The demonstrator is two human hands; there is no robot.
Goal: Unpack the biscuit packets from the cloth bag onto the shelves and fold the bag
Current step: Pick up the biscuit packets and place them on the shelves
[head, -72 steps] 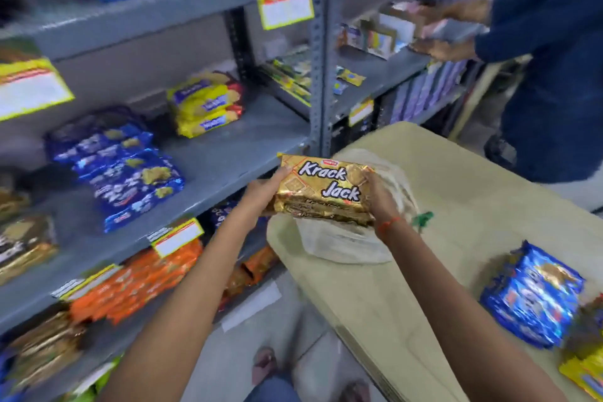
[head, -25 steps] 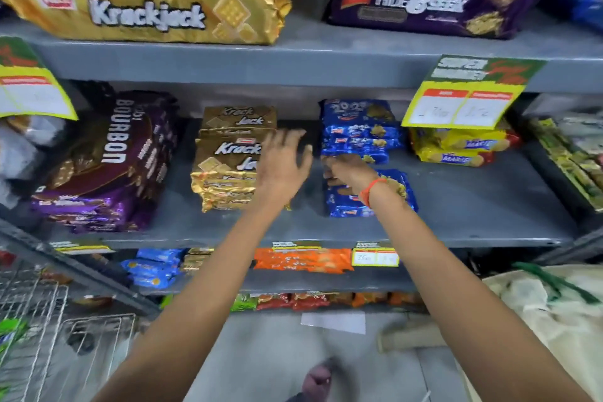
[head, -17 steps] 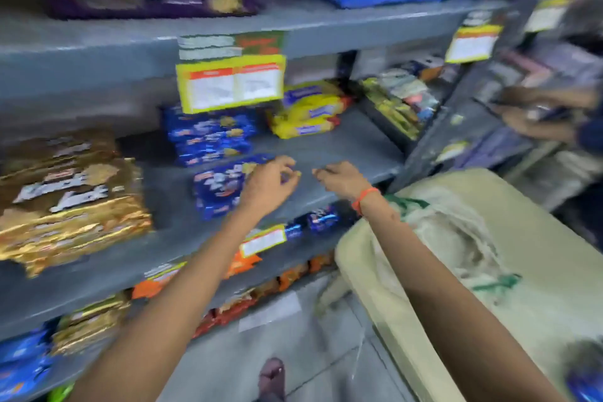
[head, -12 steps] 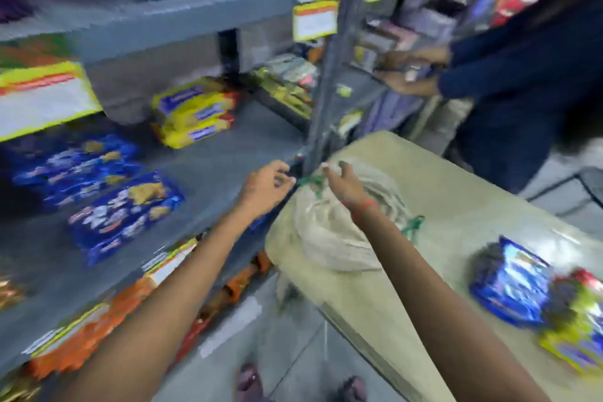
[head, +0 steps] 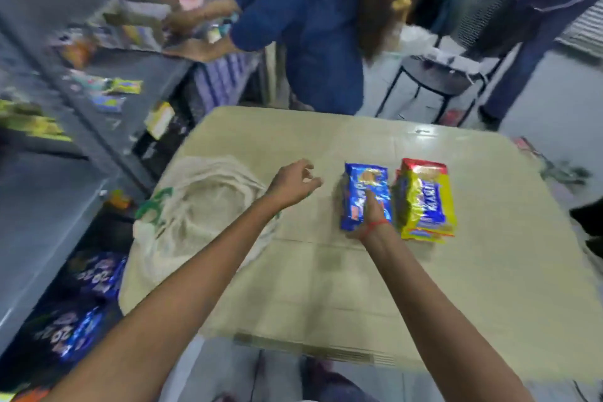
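A blue biscuit packet [head: 363, 186] lies on the beige table [head: 326, 287], and my right hand [head: 372, 215] is closed around its near end. Touching its right side is a yellow and red stack of biscuit packets [head: 424, 199]. My left hand [head: 293, 183] hovers open just left of the blue packet, holding nothing. The off-white cloth bag [head: 202, 206] with green handles lies crumpled on the table's left part, near the shelves.
Grey metal shelves [head: 49, 206] with biscuit packets run along the left. A person in blue [head: 313, 26] stands beyond the table's far edge, reaching into the shelves. A black stool [head: 434, 81] and another person's legs [head: 528, 42] are at the back right.
I have turned from the shelves to the table. Both hands left the bag and moved right; my right hand has closed on the blue packet.
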